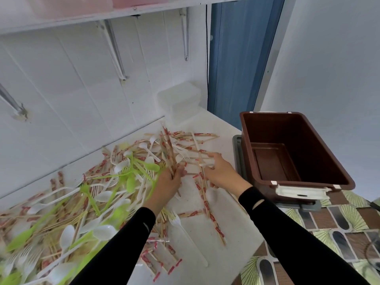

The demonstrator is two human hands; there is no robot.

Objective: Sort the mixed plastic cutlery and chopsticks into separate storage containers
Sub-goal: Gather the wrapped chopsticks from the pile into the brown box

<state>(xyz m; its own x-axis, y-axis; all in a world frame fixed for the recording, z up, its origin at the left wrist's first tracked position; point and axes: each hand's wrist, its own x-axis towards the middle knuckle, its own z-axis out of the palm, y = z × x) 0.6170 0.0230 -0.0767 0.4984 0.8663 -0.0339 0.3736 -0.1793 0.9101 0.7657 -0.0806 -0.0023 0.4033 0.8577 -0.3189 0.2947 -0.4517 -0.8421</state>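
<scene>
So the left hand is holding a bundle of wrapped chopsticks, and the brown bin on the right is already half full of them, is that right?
Not quite. The head view shows the brown bin empty, with its bare bottom in sight. The rest holds: the left hand grips a bundle of wrapped chopsticks, and the bin stands on the right.

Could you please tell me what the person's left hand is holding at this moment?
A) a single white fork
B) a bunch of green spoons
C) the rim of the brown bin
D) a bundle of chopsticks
D: the left hand has its grip round a bundle of chopsticks that fan upward from the fist, well apart from the brown bin.
</scene>
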